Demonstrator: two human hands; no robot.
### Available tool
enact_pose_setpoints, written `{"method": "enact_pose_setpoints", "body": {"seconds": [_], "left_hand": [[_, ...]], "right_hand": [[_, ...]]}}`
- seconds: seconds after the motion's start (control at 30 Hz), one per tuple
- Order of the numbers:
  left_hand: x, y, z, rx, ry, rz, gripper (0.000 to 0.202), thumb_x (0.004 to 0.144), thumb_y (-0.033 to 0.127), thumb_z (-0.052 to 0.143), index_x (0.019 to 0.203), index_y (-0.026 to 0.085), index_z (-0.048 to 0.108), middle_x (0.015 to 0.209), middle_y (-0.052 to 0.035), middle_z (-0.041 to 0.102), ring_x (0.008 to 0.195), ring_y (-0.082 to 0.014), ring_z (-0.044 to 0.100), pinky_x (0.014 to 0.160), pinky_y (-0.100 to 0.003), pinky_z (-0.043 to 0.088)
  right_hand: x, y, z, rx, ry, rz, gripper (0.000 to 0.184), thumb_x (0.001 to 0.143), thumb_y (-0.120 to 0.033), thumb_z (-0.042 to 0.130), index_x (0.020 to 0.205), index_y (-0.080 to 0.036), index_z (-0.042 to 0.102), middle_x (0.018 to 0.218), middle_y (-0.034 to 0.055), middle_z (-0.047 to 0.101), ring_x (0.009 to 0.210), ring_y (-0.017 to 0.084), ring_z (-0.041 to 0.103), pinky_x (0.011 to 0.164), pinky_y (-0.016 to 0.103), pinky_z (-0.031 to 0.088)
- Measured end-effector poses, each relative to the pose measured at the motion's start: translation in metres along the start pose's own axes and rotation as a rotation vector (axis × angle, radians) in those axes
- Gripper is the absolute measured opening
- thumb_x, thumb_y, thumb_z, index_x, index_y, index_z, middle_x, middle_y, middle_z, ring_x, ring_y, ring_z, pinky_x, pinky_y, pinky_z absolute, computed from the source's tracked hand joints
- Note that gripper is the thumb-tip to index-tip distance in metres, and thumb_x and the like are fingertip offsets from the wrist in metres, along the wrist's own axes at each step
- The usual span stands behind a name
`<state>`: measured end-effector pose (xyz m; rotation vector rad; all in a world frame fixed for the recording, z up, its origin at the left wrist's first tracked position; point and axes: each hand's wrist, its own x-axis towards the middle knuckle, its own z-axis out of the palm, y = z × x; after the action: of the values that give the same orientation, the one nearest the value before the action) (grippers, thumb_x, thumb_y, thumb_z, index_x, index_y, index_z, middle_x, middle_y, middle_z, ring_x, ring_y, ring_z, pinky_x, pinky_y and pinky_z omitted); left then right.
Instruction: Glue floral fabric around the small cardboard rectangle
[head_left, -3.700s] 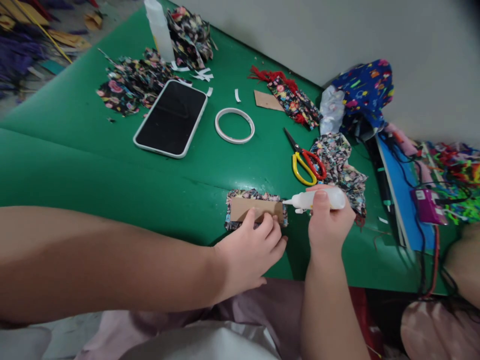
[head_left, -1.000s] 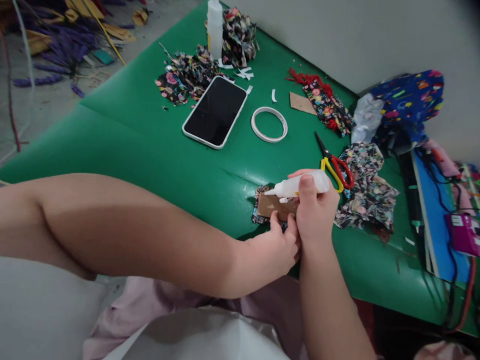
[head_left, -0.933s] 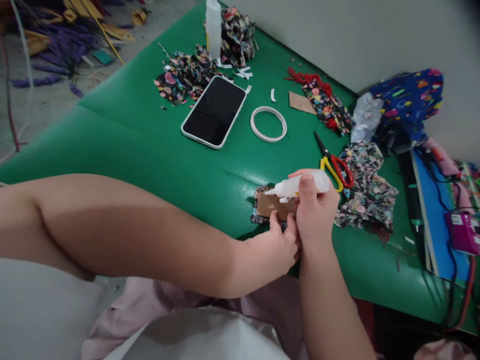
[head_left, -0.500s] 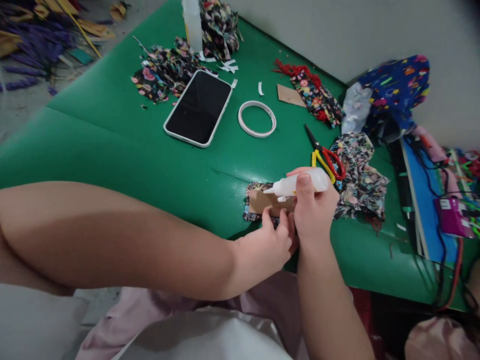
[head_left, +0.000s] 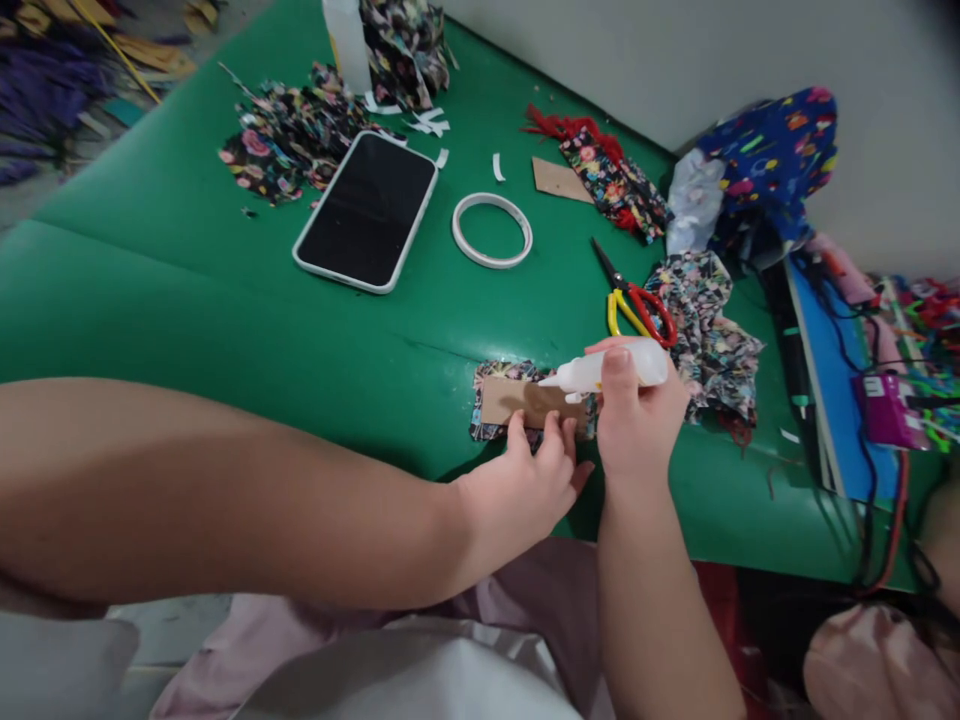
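Note:
In my right hand is a white squeeze glue bottle, tilted with its nozzle pointing left. Its tip is at the upper part of a brown cardboard strip; whether it touches cannot be told. Under the strip lies dark floral fabric, showing around the cardboard's edges. My left hand rests its spread fingertips on the strip's lower edge, fingers apart and not wrapped round anything. Scissors with red and yellow handles lie just beyond my right hand.
On the green table are a phone, a tape roll, floral scraps and a white bottle. A floral strip with red yarn, crumpled fabric and a blue folder lie to the right.
The glue bottle's tip has moved right along the cardboard strip, together with my right hand. My left fingertips stay at the strip's lower edge. The whole view has shifted slightly.

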<state>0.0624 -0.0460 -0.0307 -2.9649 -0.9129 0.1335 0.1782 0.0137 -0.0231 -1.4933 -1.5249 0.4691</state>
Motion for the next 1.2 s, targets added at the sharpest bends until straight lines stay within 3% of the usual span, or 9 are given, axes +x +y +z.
{"method": "enact_pose_setpoints", "body": {"seconds": [0.7, 1.2], "left_hand": [[0.001, 0.002, 0.002, -0.028, 0.01, -0.037, 0.053, 0.084, 0.036, 0.044, 0.135, 0.023, 0.037, 0.137, -0.0151, 0.043, 0.122, -0.0315, 0.043, 0.087, -0.049, 0.047], [0.001, 0.002, 0.003, -0.016, 0.039, -0.042, 0.052, 0.084, 0.036, 0.045, 0.134, 0.023, 0.039, 0.136, -0.0152, 0.044, 0.122, -0.0312, 0.043, 0.086, -0.049, 0.048]], "right_hand": [[0.009, 0.015, -0.035, -0.253, 0.096, 0.082, 0.043, 0.073, -0.057, 0.053, 0.072, -0.016, 0.064, 0.054, 0.0014, 0.055, 0.049, 0.013, 0.051, 0.049, 0.028, 0.04], [0.008, 0.018, -0.034, -0.234, 0.067, 0.066, 0.038, 0.072, -0.054, 0.056, 0.072, -0.017, 0.064, 0.055, -0.0003, 0.055, 0.05, 0.012, 0.05, 0.052, 0.027, 0.041]]}}
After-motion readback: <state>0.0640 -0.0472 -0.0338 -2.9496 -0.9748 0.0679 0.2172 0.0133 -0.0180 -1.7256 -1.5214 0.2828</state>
